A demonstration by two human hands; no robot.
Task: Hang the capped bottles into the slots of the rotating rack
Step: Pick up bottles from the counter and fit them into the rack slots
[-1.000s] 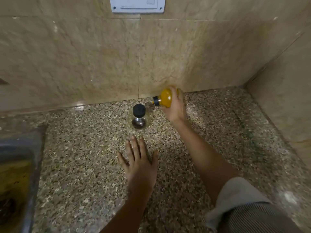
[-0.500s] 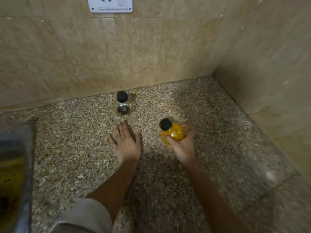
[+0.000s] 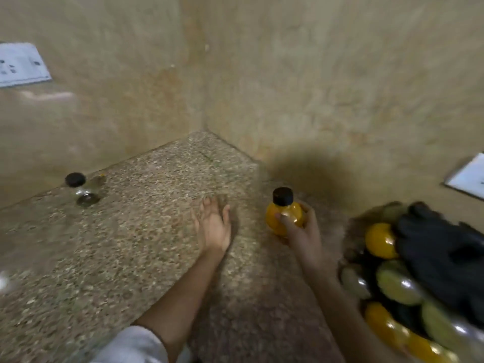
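Note:
My right hand [image 3: 301, 231] grips a round yellow bottle [image 3: 282, 216] with a black cap, held upright just above the speckled granite counter [image 3: 131, 244]. My left hand [image 3: 213, 229] lies flat on the counter, fingers spread, holding nothing. A clear bottle [image 3: 81, 191] with a black cap stands near the back wall at the left. At the right edge a black rack [image 3: 442, 247] shows, blurred, with several yellow and green bottles [image 3: 381, 241] hanging around it.
Beige tiled walls meet in a corner behind the counter. A white socket plate [image 3: 21, 64] sits on the left wall. A white sheet or plate [image 3: 468, 176] is on the right wall.
The view has swung right, bringing the rack into sight. My right hand carried the yellow bottle from the back wall toward the rack. My left hand stayed flat on the counter.

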